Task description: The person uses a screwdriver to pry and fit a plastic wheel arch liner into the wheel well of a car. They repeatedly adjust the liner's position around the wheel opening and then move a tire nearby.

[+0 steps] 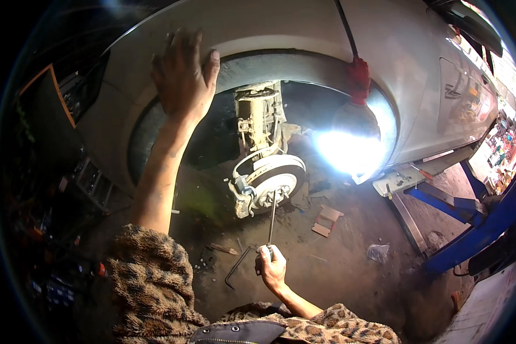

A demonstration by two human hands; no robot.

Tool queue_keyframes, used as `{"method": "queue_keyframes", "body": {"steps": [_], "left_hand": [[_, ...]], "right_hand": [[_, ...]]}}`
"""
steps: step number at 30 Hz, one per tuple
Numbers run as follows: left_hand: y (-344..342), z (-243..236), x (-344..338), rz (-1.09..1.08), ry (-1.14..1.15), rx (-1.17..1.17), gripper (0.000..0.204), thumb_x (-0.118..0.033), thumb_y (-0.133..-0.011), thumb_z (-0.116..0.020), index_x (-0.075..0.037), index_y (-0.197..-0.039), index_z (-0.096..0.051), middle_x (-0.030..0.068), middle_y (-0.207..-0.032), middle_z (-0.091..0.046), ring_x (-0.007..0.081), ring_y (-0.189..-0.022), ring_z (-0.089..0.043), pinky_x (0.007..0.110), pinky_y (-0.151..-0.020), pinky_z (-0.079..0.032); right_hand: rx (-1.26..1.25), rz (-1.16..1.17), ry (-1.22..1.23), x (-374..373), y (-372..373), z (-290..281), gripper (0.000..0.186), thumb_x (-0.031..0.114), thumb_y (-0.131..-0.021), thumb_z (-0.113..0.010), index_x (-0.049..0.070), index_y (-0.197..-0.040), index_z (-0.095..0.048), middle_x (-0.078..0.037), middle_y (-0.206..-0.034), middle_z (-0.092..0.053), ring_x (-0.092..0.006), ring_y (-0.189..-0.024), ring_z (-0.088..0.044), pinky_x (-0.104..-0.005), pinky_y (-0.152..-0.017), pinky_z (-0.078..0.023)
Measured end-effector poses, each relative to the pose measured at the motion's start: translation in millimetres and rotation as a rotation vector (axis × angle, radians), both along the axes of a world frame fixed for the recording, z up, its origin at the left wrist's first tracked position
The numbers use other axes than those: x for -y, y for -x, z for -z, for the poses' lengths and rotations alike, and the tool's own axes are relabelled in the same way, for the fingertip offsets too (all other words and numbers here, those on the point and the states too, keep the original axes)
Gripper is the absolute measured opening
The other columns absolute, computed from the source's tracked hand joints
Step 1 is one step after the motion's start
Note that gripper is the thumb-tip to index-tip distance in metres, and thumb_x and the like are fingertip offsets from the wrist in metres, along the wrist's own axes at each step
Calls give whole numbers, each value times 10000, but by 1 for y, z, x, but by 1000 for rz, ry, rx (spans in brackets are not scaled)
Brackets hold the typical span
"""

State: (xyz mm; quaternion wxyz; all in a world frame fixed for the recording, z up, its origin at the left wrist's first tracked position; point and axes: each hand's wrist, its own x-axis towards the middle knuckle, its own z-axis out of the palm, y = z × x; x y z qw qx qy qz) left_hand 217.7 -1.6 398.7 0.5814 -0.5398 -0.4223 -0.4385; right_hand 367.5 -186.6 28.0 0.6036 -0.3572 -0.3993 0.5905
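Observation:
My left hand (186, 77) lies against the grey car's fender (304, 28), above the wheel arch, with its fingers spread. Closed low in front of me, my right hand (272, 267) grips a screwdriver (272, 223), its handle mostly hidden in the fist. The long metal shaft points away from me, and its tip meets the wheel hub (268, 196) or overlaps it in view; contact is unclear. Around the hub is the bare brake disc (292, 175), with the caliper (243, 198) on its left side. A dirty strut (259, 123) rises behind into the arch.
A glaring lamp (350, 150) hangs at the arch's right, below a red cloth-like piece (358, 80). Blue lift arms (458, 212) stand at right. On the floor lie a bent metal bar (236, 268), a cardboard piece (327, 221) and a clear plastic bag (378, 252).

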Motion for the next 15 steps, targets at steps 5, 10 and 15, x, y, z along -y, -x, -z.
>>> {"method": "queue_keyframes", "body": {"steps": [5, 10, 15], "left_hand": [[-53, -48, 29, 271, -154, -17, 496, -390, -1004, -496, -57, -1371, -487, 173, -1413, -489, 336, -1326, -444, 512, -1065, -334], [-51, -34, -46, 16, 43, 65, 564, -461, -1019, -405, 4, -1282, -586, 219, -1307, -580, 395, -1230, -527, 458, -1078, -366], [-20, -37, -83, 209, 116, -36, 559, -442, -1018, -436, 13, -1319, -554, 240, -1303, -576, 405, -1238, -521, 434, -1076, -379]], "right_hand": [[97, 70, 1, -2, -19, 3, 292, 301, -1008, -560, 23, -918, -567, -28, -587, -544, -93, -456, -493, -243, -421, -391], [338, 284, -66, -1, -29, 5, 292, 328, -976, -617, 39, -933, -614, 4, -661, -548, -74, -577, -493, -271, -533, -439], [405, 292, 82, 10, -57, 11, 366, 392, -981, -581, 27, -1001, -608, -108, -711, -576, -152, -677, -522, -348, -646, -477]]}}
